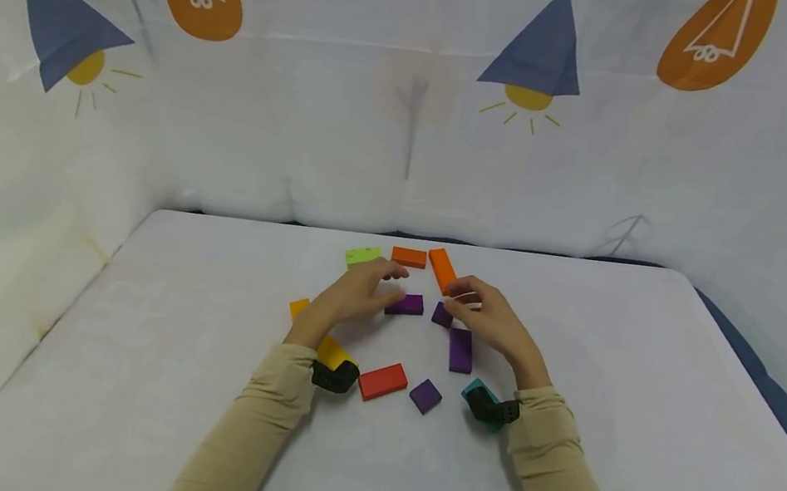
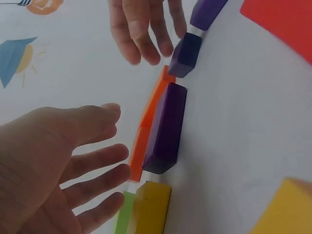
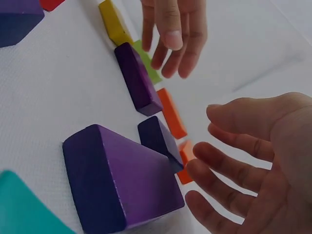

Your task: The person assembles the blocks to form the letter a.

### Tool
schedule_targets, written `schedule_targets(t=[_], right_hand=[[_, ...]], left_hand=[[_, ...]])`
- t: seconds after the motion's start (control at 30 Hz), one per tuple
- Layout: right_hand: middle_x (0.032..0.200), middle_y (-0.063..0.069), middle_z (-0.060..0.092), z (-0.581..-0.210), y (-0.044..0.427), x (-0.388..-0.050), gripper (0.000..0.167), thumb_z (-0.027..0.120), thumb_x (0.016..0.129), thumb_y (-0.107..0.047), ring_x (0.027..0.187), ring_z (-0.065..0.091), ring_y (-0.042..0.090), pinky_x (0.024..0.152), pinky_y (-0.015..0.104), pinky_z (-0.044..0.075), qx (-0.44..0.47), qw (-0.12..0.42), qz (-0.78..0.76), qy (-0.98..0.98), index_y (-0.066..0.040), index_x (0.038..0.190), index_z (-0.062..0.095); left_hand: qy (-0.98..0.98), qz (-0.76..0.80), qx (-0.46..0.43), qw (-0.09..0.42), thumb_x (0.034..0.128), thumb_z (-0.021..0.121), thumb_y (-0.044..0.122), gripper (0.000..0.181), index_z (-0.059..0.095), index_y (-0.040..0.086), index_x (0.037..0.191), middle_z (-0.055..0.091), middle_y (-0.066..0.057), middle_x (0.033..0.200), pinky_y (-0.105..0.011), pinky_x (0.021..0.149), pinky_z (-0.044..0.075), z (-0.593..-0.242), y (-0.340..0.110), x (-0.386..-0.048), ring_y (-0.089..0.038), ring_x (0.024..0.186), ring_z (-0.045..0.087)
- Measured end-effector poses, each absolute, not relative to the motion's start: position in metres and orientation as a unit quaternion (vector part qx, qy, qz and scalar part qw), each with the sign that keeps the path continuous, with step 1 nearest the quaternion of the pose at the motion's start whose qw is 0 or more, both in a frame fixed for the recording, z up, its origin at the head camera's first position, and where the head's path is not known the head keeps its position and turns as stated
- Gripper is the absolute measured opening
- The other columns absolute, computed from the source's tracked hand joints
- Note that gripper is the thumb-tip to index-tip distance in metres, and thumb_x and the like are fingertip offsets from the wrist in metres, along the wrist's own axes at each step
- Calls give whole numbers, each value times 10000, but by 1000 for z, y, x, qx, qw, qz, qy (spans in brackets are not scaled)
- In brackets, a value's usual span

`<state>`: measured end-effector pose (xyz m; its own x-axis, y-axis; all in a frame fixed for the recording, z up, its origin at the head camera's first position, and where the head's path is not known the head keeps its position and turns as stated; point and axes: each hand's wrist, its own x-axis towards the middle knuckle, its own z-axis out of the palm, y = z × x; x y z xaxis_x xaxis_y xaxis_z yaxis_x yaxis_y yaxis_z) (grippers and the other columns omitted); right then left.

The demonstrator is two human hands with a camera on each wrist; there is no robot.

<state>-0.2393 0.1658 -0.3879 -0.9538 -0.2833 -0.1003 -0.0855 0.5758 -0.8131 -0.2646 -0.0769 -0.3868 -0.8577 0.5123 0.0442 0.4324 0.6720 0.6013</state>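
My left hand (image 1: pixel 352 292), fingers spread and loosely bent, hovers left of a long purple block (image 1: pixel 409 305) and holds nothing. In the left wrist view its fingertips stand beside orange blocks (image 2: pixel 140 151) and that purple block (image 2: pixel 167 129). My right hand (image 1: pixel 492 320), also holding nothing, hangs with loosely bent fingers right of a small dark purple block (image 1: pixel 441 314). Closer to me lies another purple block (image 1: pixel 460 352), large in the right wrist view. Behind the hands are a light green block (image 1: pixel 362 255), an orange block (image 1: pixel 408 258) and a slanted orange block (image 1: pixel 440 269).
Nearer me on the white table (image 1: pixel 118 375) lie a red block (image 1: pixel 383 382), a square purple block (image 1: pixel 426 397) and a yellow block (image 1: pixel 336 352). My right wrist camera partly covers a teal block (image 1: pixel 479 387). A printed white curtain (image 1: pixel 289 130) hangs behind the table.
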Motion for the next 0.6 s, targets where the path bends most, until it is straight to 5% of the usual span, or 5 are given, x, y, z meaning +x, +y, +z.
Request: schedule_targets(t=[0.6], right_hand=[[1256,131,577,-387,165,-237,371,581,930,-253,1167,525,331,950,490,475,-119,103,-419,894,-57,1242,535]], left_hand=[[915,291,277,40,925,609,260,432,547,71,1308,589,-88,1261,-364,1012,445,-394,-66,-262,-223,1147,549]])
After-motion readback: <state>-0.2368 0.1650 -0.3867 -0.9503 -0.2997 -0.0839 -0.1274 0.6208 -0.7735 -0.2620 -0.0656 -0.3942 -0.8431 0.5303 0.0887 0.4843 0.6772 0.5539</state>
